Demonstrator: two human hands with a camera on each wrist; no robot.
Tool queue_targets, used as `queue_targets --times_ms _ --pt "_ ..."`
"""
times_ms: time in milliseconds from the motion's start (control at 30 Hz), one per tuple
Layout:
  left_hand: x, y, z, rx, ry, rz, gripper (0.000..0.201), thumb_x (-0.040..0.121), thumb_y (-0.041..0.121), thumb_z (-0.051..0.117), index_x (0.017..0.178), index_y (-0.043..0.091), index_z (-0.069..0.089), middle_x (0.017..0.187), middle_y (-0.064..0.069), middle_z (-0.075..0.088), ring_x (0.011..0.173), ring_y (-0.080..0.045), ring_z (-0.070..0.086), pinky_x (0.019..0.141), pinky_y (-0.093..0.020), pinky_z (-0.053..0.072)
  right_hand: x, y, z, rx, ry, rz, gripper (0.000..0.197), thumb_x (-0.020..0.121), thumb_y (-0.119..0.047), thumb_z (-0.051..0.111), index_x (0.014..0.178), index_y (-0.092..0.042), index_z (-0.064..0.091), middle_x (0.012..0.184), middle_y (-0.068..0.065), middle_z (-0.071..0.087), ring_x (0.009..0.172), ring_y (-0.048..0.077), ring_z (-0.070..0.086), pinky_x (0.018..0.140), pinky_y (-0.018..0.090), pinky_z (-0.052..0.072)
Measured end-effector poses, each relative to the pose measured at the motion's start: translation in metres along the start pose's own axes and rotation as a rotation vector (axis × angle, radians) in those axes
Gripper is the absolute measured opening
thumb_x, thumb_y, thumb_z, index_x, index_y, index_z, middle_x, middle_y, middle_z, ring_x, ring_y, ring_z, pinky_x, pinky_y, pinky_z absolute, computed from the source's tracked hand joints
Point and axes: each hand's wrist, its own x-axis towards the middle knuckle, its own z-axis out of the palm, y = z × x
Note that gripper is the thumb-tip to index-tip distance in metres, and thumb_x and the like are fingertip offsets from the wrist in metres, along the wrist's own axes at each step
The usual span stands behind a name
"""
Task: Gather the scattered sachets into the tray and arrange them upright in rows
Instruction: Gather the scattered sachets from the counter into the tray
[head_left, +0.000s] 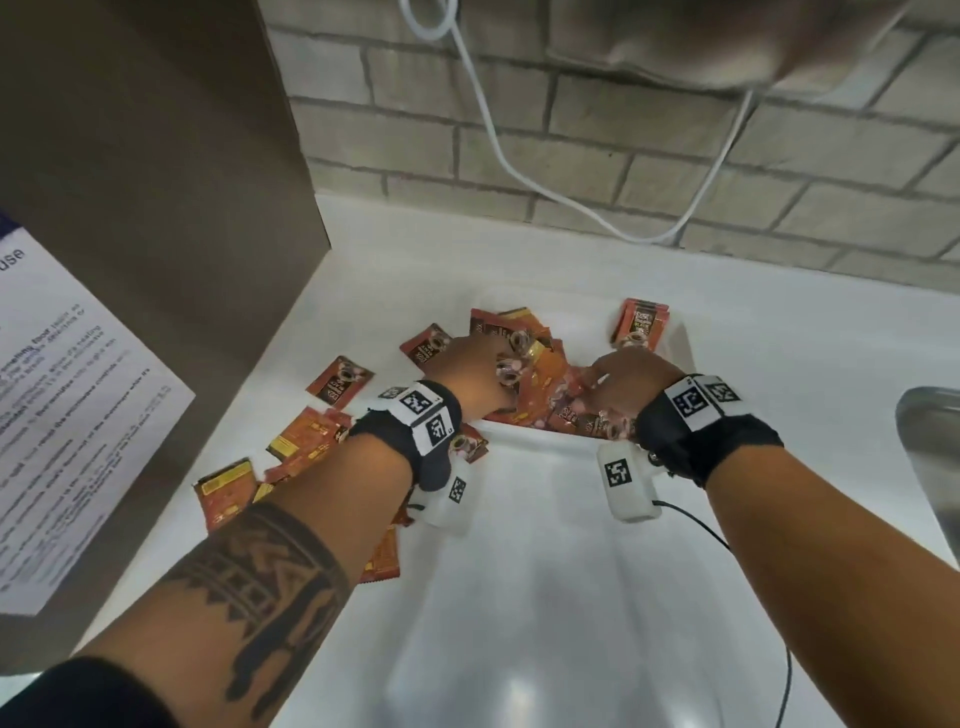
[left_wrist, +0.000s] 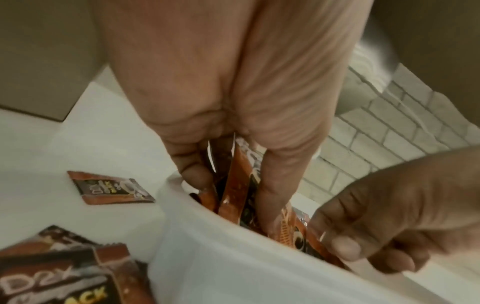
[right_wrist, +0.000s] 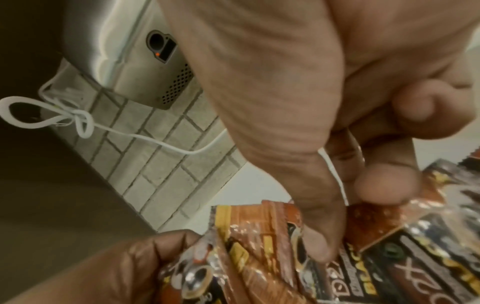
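Both hands reach into the white plastic tray (head_left: 680, 343). The left hand (head_left: 470, 371) pinches flat, glossy foil sachets (left_wrist: 235, 181) upright; the right hand (head_left: 631, 382) grips the crumpled pile (head_left: 550, 400).

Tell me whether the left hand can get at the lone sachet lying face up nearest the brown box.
Probably yes. That sachet lies flat on open counter, uncovered, but the left hand is full, gripping sachets in the tray.
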Motion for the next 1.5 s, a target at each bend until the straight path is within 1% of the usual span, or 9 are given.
queue_targets --times_ms 167,267,367,700,933,1067,1167,1267,1500 --pt "-0.002 -0.003 0.003 0.041 0.038 0.019 0.065 0.069 0.032 0.088 0.125 0.024 0.056 0.131 -0.003 0.049 0.116 -0.023 0.052 0.098 -0.042 0.049 0.000 -0.014 -0.013 -0.042 0.031 0.006 0.046 0.086 -0.029 0.075 0.128 -0.014 0.063 0.120 0.007 0.067 0.114 0.026 0.062 0.102 0.037 0.050" --pt "-0.004 -0.015 -0.006 -0.016 0.140 0.006 0.060 0.080 0.049 0.077 0.129 0.023 0.054 0.132 -0.002 0.047 0.119 -0.023 0.046 0.099 -0.041 0.046 0.001 -0.027 -0.017 -0.037 0.146 -0.066 0.042 0.088 -0.024 0.070 0.128 -0.011 0.062 0.121 0.007 0.067 0.111 0.026 0.063 0.096 0.034 0.051" --pt "0.001 -0.045 -0.026 -0.066 0.274 -0.123 0.039 0.094 0.037 0.062 0.129 0.020 0.055 0.134 -0.005 0.049 0.123 -0.026 0.046 0.100 -0.036 0.042 -0.001 -0.049 -0.013 0.043 0.212 -0.184 0.039 0.091 -0.024 0.066 0.129 -0.014 0.061 0.125 0.005 0.064 0.114 0.025 0.060 0.095 0.034 0.050" --pt "0.041 -0.097 -0.029 0.081 0.071 -0.287 0.071 0.090 0.037 0.070 0.149 0.016 0.038 0.149 -0.011 0.045 0.136 -0.034 0.042 0.109 -0.044 0.040 -0.006 -0.113 0.045 -0.308 0.192 -0.667 0.043 0.080 -0.017 0.076 0.120 -0.030 0.068 0.125 -0.003 0.060 0.118 0.022 0.053 0.102 0.043 0.043" --pt "0.055 -0.097 -0.023 0.157 0.049 -0.312 0.073 0.080 0.038 0.080 0.138 0.009 0.047 0.136 -0.017 0.051 0.127 -0.036 0.049 0.103 -0.044 0.045 0.006 -0.131 0.058 -0.616 0.084 -0.668 0.059 0.080 -0.019 0.072 0.134 -0.032 0.051 0.128 -0.004 0.057 0.124 0.023 0.048 0.104 0.050 0.027" --pt "0.049 -0.099 -0.042 0.141 0.052 -0.261 0.028 0.091 0.020 0.068 0.112 0.002 0.067 0.116 -0.018 0.069 0.108 -0.035 0.064 0.078 -0.030 0.043 0.012 -0.135 0.065 -0.690 0.031 -0.648 0.065 0.082 -0.021 0.073 0.140 -0.036 0.047 0.133 -0.001 0.051 0.129 0.026 0.045 0.106 0.054 0.022" --pt "0.035 -0.107 -0.066 0.066 0.090 -0.297 0.026 0.085 0.021 0.075 0.104 0.005 0.069 0.109 -0.014 0.070 0.099 -0.031 0.065 0.071 -0.030 0.042 0.012 -0.135 0.070 -0.679 0.054 -0.667 0.057 0.083 -0.017 0.069 0.136 -0.025 0.049 0.130 0.003 0.051 0.126 0.028 0.047 0.107 0.057 0.021" --pt "0.014 -0.116 -0.089 -0.007 0.080 -0.367 0.042 0.078 0.023 0.084 0.114 0.014 0.065 0.111 0.000 0.063 0.096 -0.021 0.059 0.074 -0.028 0.045 0.011 -0.139 0.068 -0.658 0.044 -0.662 0.052 0.081 -0.016 0.071 0.129 -0.018 0.051 0.124 0.005 0.055 0.119 0.028 0.054 0.109 0.057 0.021" --pt "-0.025 -0.135 -0.094 0.193 -0.071 -0.525 0.075 0.081 0.022 0.084 0.144 0.004 0.047 0.138 -0.013 0.059 0.121 -0.029 0.059 0.095 -0.032 0.050 0.013 -0.141 0.060 -0.564 0.105 -0.678 0.023 0.088 -0.013 0.062 0.109 -0.018 0.054 0.106 0.001 0.061 0.096 0.027 0.062 0.102 0.046 0.031"
